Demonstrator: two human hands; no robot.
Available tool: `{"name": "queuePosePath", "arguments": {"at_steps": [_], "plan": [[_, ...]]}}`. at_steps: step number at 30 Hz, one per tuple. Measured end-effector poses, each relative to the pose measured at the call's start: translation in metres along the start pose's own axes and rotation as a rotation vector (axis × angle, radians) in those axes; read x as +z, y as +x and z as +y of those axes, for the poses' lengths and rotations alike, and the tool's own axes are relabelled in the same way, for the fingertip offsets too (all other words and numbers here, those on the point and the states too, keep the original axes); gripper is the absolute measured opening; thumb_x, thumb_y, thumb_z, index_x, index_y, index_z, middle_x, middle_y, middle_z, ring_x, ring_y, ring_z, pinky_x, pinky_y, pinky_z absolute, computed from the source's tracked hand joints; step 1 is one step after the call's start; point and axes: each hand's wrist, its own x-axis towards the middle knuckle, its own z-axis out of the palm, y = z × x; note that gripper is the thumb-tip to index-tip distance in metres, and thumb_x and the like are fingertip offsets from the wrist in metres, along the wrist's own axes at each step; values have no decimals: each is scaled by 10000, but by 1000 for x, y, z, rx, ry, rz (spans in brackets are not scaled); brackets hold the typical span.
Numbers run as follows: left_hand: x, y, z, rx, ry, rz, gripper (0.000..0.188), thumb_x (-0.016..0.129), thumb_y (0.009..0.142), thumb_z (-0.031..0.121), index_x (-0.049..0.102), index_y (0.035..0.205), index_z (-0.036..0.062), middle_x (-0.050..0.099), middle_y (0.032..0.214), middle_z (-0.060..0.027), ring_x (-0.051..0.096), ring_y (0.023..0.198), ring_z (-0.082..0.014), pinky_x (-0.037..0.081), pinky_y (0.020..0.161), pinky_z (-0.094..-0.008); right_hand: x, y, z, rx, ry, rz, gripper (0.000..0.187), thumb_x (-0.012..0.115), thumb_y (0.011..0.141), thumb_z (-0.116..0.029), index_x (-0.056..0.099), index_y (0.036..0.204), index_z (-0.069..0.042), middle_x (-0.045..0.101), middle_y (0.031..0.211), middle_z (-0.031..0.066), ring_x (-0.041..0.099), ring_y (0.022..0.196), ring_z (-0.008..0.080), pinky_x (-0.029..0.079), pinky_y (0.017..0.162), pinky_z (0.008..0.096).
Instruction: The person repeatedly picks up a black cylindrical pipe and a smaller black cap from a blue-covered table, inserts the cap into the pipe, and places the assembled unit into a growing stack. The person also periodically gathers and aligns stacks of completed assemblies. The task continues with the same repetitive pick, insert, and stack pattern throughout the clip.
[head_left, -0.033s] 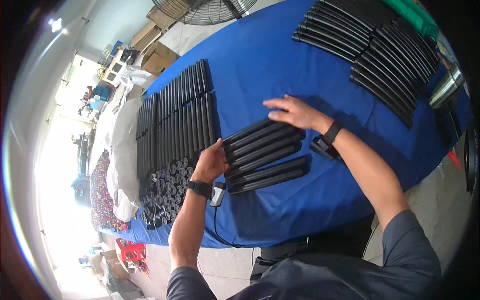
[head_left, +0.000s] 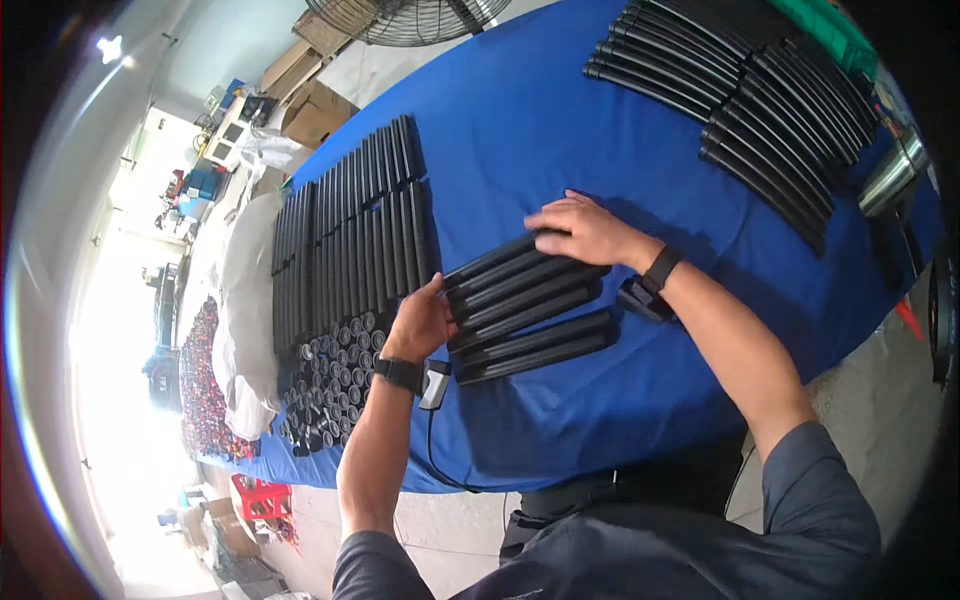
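A short row of black tubes (head_left: 525, 290) lies side by side on the blue table (head_left: 520, 130) in front of me. My left hand (head_left: 420, 320) is cupped against their left ends. My right hand (head_left: 585, 230) lies over the far tubes near their right ends, fingers pressing down. Two more black tubes (head_left: 540, 345) lie just below the row, slightly apart from it. Both wrists wear a black watch or band.
Stacked black tubes (head_left: 350, 240) fill the table's left part, with several end-on tubes (head_left: 330, 380) below them. Longer black tubes (head_left: 740, 110) lie at upper right, beside a metal flask (head_left: 890, 175). A small black device (head_left: 640, 298) and a cabled grey device (head_left: 435, 385) lie near my wrists.
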Motion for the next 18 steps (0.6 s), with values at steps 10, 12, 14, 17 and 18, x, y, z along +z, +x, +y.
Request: {"name": "queuePosePath", "arguments": {"at_steps": [10,12,14,17,18], "plan": [[9,-15,-6,72,77,29,341,457,1103,369,597,1243,91,705,1199,-113,678,1091,-251,530,952,-442,-6,-18,-22,10,11,-78,314,722,863,-260,742,1113,-70,712,1104,109,629,1155,282,259,1246,523],[11,-19,-7,110,104,18,343,469,1100,356,591,1270,84,704,1209,-112,676,1098,-253,533,950,-444,-5,-18,-21,6,27,-71,318,725,868,-274,747,1119,-81,720,1111,108,631,1163,285,255,1246,528],[9,-25,-12,193,142,-21,350,480,1097,340,583,1302,76,702,1217,-111,674,1108,-257,541,940,-448,2,-19,-14,-28,43,5,322,727,873,-287,752,1127,-91,728,1122,107,630,1166,287,252,1244,532],[22,-28,-21,236,205,117,398,505,1091,302,537,1412,70,669,1273,-103,666,1128,-228,559,891,-405,1,-19,-12,-64,-14,-46,325,725,876,-295,759,1127,-91,737,1125,107,631,1158,294,255,1240,528],[25,-35,-23,257,217,187,415,509,1090,299,525,1435,69,661,1285,-99,664,1130,-219,560,882,-391,0,-17,-14,-55,-25,-54,318,727,875,-289,761,1120,-89,738,1118,105,630,1160,292,257,1239,525]]}}
